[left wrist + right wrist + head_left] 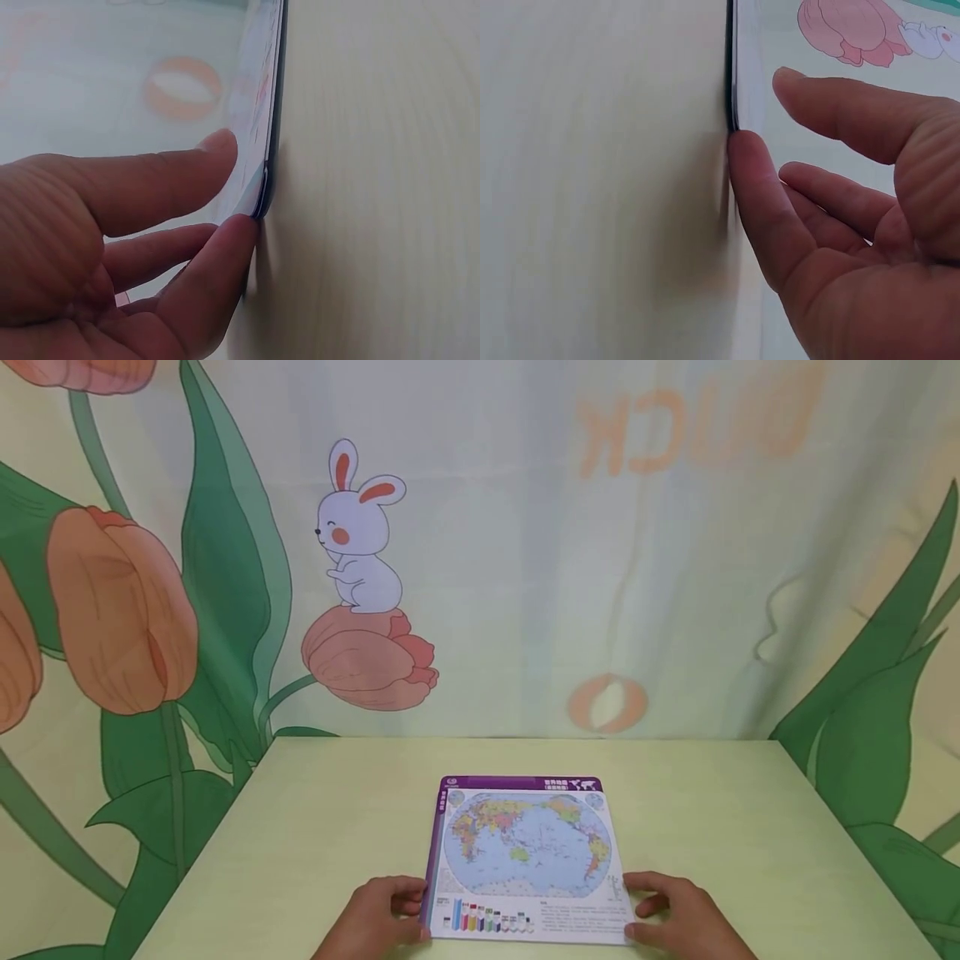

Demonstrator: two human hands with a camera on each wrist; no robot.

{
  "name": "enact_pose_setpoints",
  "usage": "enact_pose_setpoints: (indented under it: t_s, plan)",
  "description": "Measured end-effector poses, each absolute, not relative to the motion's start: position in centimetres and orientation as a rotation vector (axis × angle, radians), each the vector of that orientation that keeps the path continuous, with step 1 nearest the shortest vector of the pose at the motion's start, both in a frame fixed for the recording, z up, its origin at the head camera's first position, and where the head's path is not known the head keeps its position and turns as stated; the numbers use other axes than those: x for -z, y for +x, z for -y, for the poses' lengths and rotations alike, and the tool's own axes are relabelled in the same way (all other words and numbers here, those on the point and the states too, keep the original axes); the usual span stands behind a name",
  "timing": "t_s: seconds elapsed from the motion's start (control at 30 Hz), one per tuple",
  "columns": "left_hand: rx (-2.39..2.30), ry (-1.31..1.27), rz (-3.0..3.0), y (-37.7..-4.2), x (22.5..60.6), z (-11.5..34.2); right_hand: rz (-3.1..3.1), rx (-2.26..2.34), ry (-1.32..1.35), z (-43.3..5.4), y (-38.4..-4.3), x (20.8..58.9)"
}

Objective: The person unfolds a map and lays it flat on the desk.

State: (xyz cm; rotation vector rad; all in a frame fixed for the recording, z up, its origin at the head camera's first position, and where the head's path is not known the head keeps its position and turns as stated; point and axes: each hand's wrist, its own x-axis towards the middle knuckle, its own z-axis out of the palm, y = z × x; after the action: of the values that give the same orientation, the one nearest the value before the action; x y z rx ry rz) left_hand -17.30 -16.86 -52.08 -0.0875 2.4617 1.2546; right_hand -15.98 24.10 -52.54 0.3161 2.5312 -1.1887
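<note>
A world map board [528, 852] with a purple top border and left edge lies face up on the table, its coloured map in the middle and small bar pictures along the lower left. My left hand [382, 914] is at its lower left side, fingertips right at the edge. In the left wrist view, one fingertip [240, 232] meets the board's corner, while another digit stays apart above the face. On the lower right side is my right hand [667, 914]. A fingertip [751, 154] of it touches the corner in the right wrist view, with the other fingers loosely bent.
The pale wood-grain table [322, 818] extends around the board on the left, right and far side. Behind its back edge hangs a light curtain [510, 568] printed with tulips, leaves and a white rabbit.
</note>
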Motion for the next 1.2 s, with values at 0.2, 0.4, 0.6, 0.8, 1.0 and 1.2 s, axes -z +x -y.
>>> enact_pose_setpoints:
  t_s: [0.2,0.4,0.6,0.8,1.0,1.2]
  plan:
    - [-1.262,-0.056,-2.495,-17.1,52.3,16.7,-2.553,1.171,0.297,-23.8,-15.6,52.6]
    - [-1.303,0.042,-2.523,-16.7,52.2,16.9,-2.567,1.162,0.273,-23.4,-15.4,52.7]
    - [-1.312,0.111,-2.539,-16.7,52.2,16.9,-2.569,1.156,0.296,-23.4,-15.4,52.8]
    - [-1.267,0.090,-2.545,-17.0,52.1,16.8,-2.582,1.124,0.305,-23.3,-15.3,52.7]
    - [-1.251,0.063,-2.537,-17.2,52.0,16.7,-2.615,1.114,0.283,-23.0,-14.8,52.4]
    - [-1.283,0.137,-2.539,-17.0,52.4,16.9,-2.639,1.113,0.294,-22.6,-14.6,52.3]
